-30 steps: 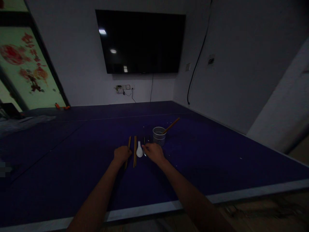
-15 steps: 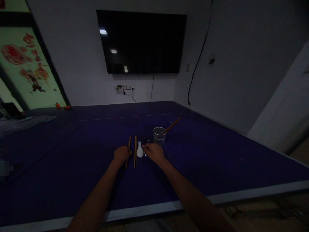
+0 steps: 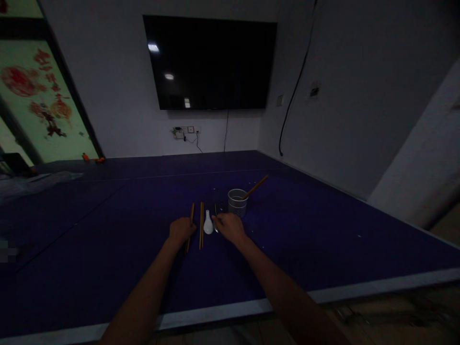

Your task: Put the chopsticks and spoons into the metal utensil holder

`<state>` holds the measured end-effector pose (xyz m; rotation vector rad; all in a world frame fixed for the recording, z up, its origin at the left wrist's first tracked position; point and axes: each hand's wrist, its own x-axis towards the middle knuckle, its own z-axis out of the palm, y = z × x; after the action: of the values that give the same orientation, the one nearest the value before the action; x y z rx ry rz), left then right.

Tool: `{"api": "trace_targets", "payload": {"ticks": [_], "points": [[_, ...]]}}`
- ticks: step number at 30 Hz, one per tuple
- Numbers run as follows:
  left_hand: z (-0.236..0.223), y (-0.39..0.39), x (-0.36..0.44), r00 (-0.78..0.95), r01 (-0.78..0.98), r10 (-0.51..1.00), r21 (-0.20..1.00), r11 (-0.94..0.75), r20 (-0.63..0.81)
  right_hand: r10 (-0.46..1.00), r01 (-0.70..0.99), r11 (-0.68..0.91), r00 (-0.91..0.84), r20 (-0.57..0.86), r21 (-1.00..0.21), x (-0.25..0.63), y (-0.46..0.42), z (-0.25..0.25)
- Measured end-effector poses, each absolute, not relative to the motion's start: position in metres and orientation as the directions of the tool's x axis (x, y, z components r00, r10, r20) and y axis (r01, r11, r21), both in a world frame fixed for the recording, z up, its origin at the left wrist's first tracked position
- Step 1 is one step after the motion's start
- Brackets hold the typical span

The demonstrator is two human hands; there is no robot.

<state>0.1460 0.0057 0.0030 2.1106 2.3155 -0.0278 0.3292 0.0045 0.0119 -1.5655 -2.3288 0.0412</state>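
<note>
My left hand (image 3: 181,231) is closed on a pair of wooden chopsticks (image 3: 192,213), which lie slightly slanted on the blue-purple tabletop. To their right lies a second wooden pair of chopsticks (image 3: 201,225), nearly parallel. Beside that pair is a white ceramic spoon (image 3: 208,226), its bowl toward me. My right hand (image 3: 230,227) pinches a slim metal spoon (image 3: 215,209) just right of the white one; my fingers cover its middle. Behind my right hand stands a grey metal cup (image 3: 237,203) with a wooden stick (image 3: 256,187) leaning out of it to the right.
The blue-purple table (image 3: 305,235) runs back to the wall and has a pale front edge. Crumpled clear plastic (image 3: 39,184) lies far left. Small orange objects (image 3: 94,158) sit at the back left. A black cable (image 3: 292,108) hangs down the right wall.
</note>
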Motion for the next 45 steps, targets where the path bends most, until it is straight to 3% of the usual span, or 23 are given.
{"api": "trace_targets", "payload": {"ticks": [36,41,45], "points": [[0.005,0.007,0.141,-0.092,0.994,0.995,0.049,0.094,-0.040,0.900,0.890,0.397,-0.330,0.284,-0.225,0.330,0.009,0.006],[0.010,0.002,0.142,-0.090,0.994,0.991,0.076,0.082,0.100,0.898,0.884,0.399,-0.322,0.300,-0.243,0.329,0.010,0.006],[0.016,-0.005,0.148,0.005,0.999,0.914,0.036,-0.021,0.405,0.883,0.863,0.409,-0.292,0.367,-0.296,0.327,0.009,0.007]]}}
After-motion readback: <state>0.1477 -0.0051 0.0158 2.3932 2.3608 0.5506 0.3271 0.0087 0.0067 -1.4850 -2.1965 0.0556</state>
